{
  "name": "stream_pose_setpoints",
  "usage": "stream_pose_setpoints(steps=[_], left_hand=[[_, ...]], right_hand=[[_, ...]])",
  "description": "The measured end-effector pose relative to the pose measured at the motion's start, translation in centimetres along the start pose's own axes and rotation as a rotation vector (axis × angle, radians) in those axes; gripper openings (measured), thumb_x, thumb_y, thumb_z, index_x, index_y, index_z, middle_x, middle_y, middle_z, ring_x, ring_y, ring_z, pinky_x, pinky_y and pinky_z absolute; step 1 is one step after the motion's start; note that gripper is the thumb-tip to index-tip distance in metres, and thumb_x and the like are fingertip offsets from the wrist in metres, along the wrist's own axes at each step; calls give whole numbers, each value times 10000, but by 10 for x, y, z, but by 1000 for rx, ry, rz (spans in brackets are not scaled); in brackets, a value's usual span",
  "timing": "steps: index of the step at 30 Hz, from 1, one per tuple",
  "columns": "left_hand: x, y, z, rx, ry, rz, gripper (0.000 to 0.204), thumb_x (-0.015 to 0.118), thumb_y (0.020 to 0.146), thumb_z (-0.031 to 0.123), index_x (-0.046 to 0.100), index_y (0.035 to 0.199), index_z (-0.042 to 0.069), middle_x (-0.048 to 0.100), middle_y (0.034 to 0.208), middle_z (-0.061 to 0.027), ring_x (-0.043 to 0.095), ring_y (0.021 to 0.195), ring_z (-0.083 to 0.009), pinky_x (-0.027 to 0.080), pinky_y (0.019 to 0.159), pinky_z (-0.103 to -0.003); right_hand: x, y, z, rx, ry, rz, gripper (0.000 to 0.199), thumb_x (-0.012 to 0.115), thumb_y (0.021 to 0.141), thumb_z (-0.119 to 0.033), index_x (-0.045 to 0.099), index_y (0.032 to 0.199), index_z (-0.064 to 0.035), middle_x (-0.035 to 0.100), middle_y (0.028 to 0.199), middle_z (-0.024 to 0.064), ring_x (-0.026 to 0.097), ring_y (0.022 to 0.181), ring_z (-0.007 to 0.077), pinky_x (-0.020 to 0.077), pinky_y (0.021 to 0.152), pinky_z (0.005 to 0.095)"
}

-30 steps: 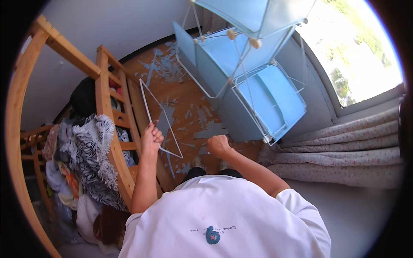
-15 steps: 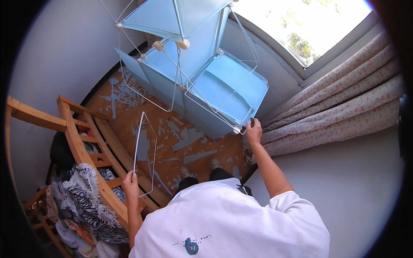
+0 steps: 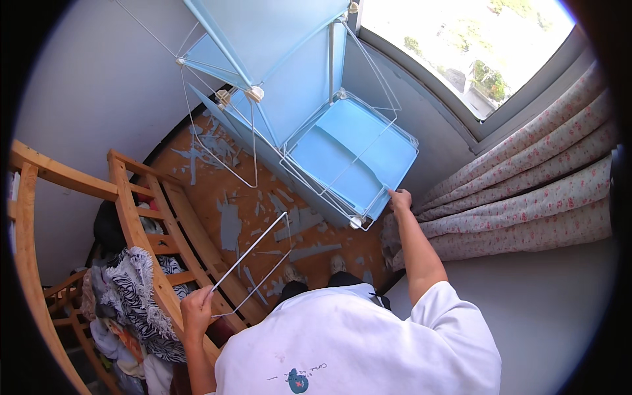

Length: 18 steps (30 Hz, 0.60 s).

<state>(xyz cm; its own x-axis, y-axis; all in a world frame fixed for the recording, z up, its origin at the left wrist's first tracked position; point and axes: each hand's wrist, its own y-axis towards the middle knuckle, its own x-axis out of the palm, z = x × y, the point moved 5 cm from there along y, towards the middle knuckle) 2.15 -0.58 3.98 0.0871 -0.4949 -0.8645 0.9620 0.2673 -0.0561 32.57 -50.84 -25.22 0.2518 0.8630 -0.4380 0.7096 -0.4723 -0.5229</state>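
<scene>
My left hand [image 3: 196, 309] is closed round one end of a white wire frame [image 3: 247, 262], which slants up and to the right above the floor. My right hand [image 3: 399, 199] pinches the near right edge of a light blue panel [image 3: 361, 141] on the low part of a cube storage rack [image 3: 299, 178]. A round white connector [image 3: 356, 222] sits at the rack's near corner, just left of that hand. Taller blue panels [image 3: 263, 39] and bare wire frames rise at the rack's back left, joined by cream connectors [image 3: 254, 94].
Torn grey scraps [image 3: 230, 224] litter the brown floor. On the left stands a wooden bed frame [image 3: 141, 224] with heaped clothes [image 3: 135, 303] beside it. A flowered curtain [image 3: 513, 178] hangs on the right below a bright window [image 3: 487, 52].
The wire frame in my left hand has tipped over to the right. My right hand has shifted from beside the corner connector a little up along the panel's edge. The view has moved slightly.
</scene>
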Motion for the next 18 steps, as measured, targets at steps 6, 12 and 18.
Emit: stream_pose_setpoints(steps=[6,12,18], left_hand=[[-6,3,35,2,-115,-17,132,575,760,15,619,878,-25,614,741,-154,583,639,-275,450,584,-317],[-13,14,64,11,-180,-110,127,573,762,6,621,875,-29,605,694,-132,568,573,-210,438,540,-292],[-17,27,69,121,-226,-124,139,570,763,-14,624,890,-34,597,663,-119,547,523,-168,418,497,-260]], right_hand=[[-3,-20,-12,-118,384,16,286,601,816,-310,565,917,-46,539,706,60,528,573,162,426,467,292],[-10,-64,-53,-1,920,-339,293,477,900,-391,433,856,-104,447,653,19,389,491,110,325,409,257],[-36,-87,-74,-78,1019,-442,305,465,902,-396,410,831,-105,440,673,14,344,489,86,284,391,219]])
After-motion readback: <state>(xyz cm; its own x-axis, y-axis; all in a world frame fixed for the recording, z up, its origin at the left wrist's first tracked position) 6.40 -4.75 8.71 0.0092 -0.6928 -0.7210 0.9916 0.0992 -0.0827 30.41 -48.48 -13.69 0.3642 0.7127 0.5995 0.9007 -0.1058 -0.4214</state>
